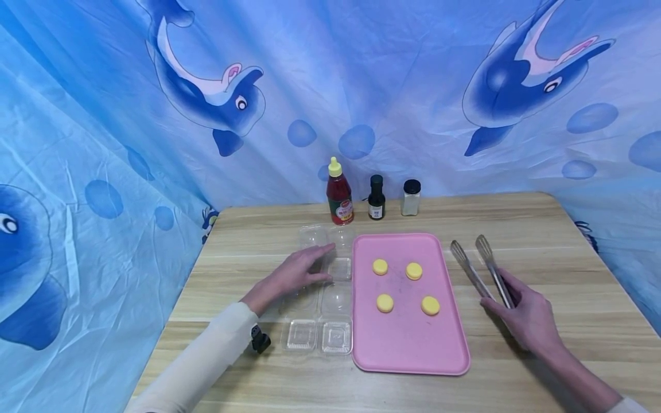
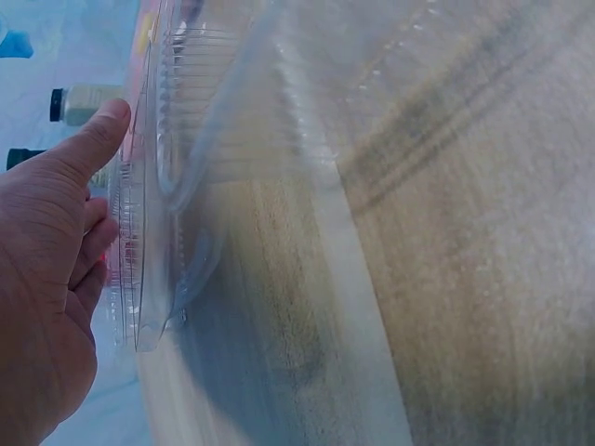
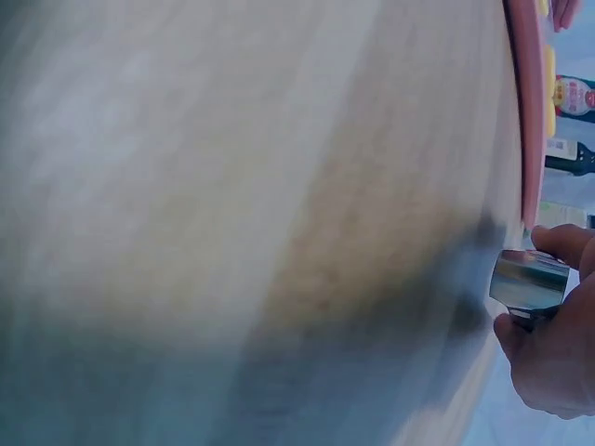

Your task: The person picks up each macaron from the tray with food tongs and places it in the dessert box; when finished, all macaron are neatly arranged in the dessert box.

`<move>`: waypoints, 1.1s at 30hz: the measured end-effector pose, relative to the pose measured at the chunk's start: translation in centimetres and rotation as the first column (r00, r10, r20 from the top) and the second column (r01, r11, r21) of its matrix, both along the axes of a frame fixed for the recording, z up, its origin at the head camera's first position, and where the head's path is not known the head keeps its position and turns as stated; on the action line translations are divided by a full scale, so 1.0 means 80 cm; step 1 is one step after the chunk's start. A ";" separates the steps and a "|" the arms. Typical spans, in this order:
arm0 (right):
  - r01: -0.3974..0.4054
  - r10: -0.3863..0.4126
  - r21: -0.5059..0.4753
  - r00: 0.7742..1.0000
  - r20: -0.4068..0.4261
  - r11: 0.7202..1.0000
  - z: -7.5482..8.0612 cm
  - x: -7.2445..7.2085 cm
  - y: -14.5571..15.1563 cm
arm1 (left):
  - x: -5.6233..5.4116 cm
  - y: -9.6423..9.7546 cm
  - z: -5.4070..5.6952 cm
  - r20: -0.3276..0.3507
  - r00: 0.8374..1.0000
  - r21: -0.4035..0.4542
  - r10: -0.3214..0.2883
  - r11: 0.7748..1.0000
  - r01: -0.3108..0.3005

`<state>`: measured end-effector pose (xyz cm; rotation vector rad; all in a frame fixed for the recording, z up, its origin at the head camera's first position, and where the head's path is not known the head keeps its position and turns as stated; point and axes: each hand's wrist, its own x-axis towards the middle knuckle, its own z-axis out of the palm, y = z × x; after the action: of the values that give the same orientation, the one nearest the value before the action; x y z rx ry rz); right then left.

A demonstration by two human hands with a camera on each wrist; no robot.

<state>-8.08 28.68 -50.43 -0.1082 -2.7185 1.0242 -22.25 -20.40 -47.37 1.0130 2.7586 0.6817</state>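
Clear plastic containers (image 1: 337,334) with open lids stand in rows to the left of a pink tray (image 1: 408,350). My left hand (image 1: 298,268) reaches over them, thumb apart from its outstretched fingers. In the left wrist view, the thumb and fingertips are right at the edge of a clear container (image 2: 149,232). On the tray's right side, my right hand (image 1: 532,318) grips metal tongs (image 1: 472,272), whose two ends are spread and point away from me. Four is avoided here: several yellow round pieces (image 1: 384,303) lie spaced out on the tray.
At the table's back edge stand a red sauce bottle (image 1: 339,198) with a yellow cap, a small dark bottle (image 1: 376,199) and a black-lidded jar (image 1: 411,198). A blue dolphin-print curtain (image 1: 413,86) hangs behind the wooden table (image 1: 232,246). A small black object (image 1: 260,339) is beside the left sleeve.
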 end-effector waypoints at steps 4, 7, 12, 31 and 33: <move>-0.033 0.033 0.000 0.999 -0.013 0.999 0.009 0.001 -0.005 | 0.000 0.001 0.000 -0.005 1.000 0.003 0.003 1.000 -0.003; -0.059 0.059 -0.005 0.998 -0.021 0.998 0.016 0.002 -0.012 | 0.000 0.001 -0.001 -0.012 1.000 0.006 0.001 1.000 0.000; -0.112 0.112 0.011 0.993 -0.035 0.994 0.029 0.004 -0.027 | 0.000 0.000 -0.002 -0.028 1.000 -0.003 -0.004 1.000 0.004; -0.274 0.267 0.046 0.957 0.112 0.961 0.053 0.011 -0.050 | 0.001 0.001 0.004 -0.031 1.000 -0.041 -0.005 0.999 0.003; -0.281 0.274 0.049 0.954 0.121 0.958 0.053 0.012 -0.051 | 0.001 0.001 0.003 -0.036 0.999 -0.045 -0.006 0.999 0.004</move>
<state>-7.12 24.62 -46.16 0.2423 -2.9279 1.0255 -22.20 -20.34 -47.10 1.0330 2.7873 0.6045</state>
